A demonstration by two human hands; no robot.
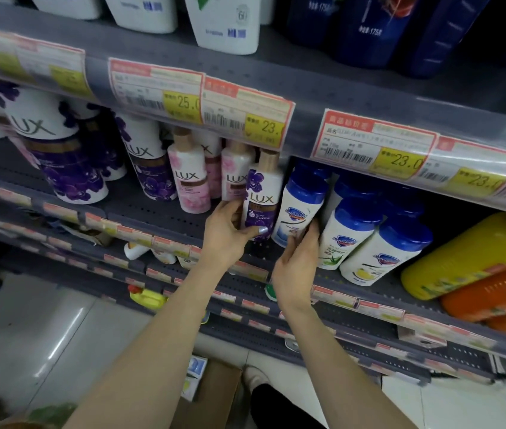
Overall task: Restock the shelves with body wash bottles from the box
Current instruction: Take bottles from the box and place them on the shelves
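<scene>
A small white and purple LUX bottle stands upright at the middle shelf's front. My left hand grips its lower part, thumb across the front. Just to its right a white bottle with a blue cap leans on the shelf, and my right hand holds it at the base. Pink LUX bottles stand to the left, more blue-capped white bottles to the right. A cardboard box sits on the floor below, between my arms.
Large purple LUX bottles fill the shelf's left side. Yellow and orange packs lie at the right. The upper shelf with price tags overhangs the bottles. Lower shelves hold small items. Grey tiled floor lies at the left.
</scene>
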